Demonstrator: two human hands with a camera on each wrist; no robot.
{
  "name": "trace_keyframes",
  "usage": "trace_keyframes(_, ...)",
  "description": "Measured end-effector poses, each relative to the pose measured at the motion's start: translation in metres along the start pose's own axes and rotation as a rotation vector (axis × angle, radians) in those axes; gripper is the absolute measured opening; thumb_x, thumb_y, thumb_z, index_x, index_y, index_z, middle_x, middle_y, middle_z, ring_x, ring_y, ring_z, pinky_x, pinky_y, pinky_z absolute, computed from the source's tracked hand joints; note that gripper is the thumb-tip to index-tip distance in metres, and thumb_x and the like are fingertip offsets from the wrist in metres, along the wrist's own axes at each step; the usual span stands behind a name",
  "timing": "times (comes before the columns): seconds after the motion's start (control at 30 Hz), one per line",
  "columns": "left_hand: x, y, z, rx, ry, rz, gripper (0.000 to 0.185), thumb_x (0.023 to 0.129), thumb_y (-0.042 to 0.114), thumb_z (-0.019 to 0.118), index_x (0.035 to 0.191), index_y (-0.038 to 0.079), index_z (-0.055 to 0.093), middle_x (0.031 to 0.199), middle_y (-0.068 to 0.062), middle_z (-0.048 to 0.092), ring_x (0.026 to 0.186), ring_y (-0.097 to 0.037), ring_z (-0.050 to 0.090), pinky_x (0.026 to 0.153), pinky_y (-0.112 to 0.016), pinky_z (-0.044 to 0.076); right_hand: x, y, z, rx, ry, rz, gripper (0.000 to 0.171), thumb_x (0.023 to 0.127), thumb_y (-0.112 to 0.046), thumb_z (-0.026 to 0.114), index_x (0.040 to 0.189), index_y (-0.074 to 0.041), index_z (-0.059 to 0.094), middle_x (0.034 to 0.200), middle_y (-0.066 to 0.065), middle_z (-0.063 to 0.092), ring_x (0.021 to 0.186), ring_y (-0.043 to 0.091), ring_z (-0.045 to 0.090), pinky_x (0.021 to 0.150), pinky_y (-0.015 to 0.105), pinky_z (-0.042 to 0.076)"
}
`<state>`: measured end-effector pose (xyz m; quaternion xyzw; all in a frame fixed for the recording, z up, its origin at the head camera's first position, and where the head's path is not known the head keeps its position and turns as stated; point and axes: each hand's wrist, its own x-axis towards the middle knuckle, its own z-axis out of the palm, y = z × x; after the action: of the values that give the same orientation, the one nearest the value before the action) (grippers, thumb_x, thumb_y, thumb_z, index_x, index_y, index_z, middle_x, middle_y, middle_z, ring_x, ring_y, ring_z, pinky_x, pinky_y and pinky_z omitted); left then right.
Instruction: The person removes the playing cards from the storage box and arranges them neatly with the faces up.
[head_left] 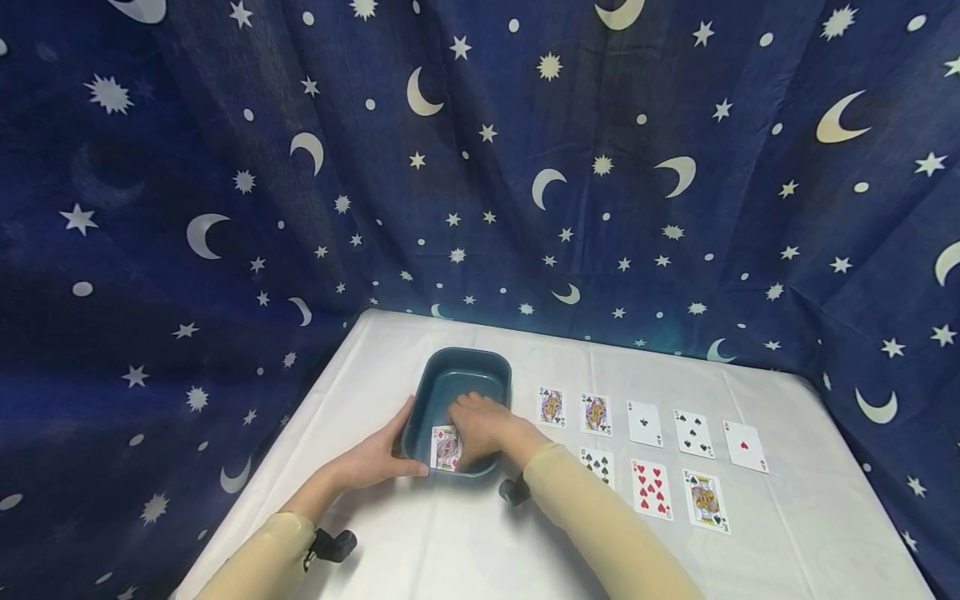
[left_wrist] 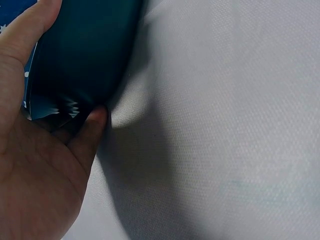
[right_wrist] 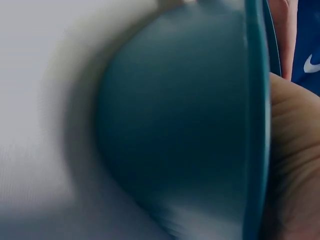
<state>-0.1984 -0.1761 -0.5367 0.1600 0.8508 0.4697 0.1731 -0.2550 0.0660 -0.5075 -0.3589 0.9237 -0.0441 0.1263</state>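
A deep blue-green plastic tub stands on the white-covered table, left of the laid-out cards. My left hand holds its near left corner, thumb at the front and fingers along the left side. In the left wrist view the same hand reaches round the tub wall. My right hand is inside the tub, fingers bent downward. Right beside its thumb is a red-suited face card, partly covered by the hand. The fingertips are hidden. The tub's outer wall fills most of the right wrist view.
Playing cards lie face up in two rows to the right. The far row includes an ace of clubs and an ace of hearts. A red heart card and a spade king lie nearer. A dark patterned curtain hangs behind.
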Motion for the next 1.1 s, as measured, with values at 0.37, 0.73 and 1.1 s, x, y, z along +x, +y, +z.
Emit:
trace_keyframes(0.37, 0.0002, 0.0037, -0.0011, 0.018, -0.013, 0.009, 0.123, 0.082, 0.037, 0.087, 0.166, 0.019, -0.001, 0.172, -0.006, 0.002, 0.155, -0.031, 0.010, 0.122, -0.050, 0.024, -0.0004, -0.0050, 0.0018, -0.041, 0.004, 0.022, 0.077, 0.064, -0.050, 0.094, 0.123, -0.014, 0.061, 0.112, -0.002, 0.058, 0.102, 0.015, 0.050, 0.102, 0.036, 0.049)
trace_keyframes(0.73, -0.0003, 0.0027, -0.0017, 0.034, -0.017, 0.005, 0.123, 0.083, 0.039, 0.086, 0.166, 0.016, -0.003, 0.172, -0.007, 0.000, 0.155, -0.031, 0.008, 0.122, -0.050, 0.022, -0.0032, -0.0058, 0.0066, -0.060, 0.038, -0.040, 0.065, 0.070, -0.046, 0.089, 0.120, -0.015, 0.063, 0.106, -0.005, 0.057, 0.098, 0.014, 0.049, 0.094, 0.033, 0.050)
trace_keyframes(1.1, 0.0002, 0.0020, -0.0012, 0.012, -0.016, 0.005, 0.122, 0.083, 0.036, 0.086, 0.166, 0.017, -0.001, 0.172, -0.008, 0.002, 0.155, -0.032, 0.009, 0.122, -0.052, 0.024, -0.0050, -0.0054, 0.0073, -0.071, 0.022, -0.044, 0.072, 0.070, -0.045, 0.089, 0.130, -0.015, 0.064, 0.114, -0.005, 0.058, 0.102, 0.012, 0.049, 0.099, 0.032, 0.049)
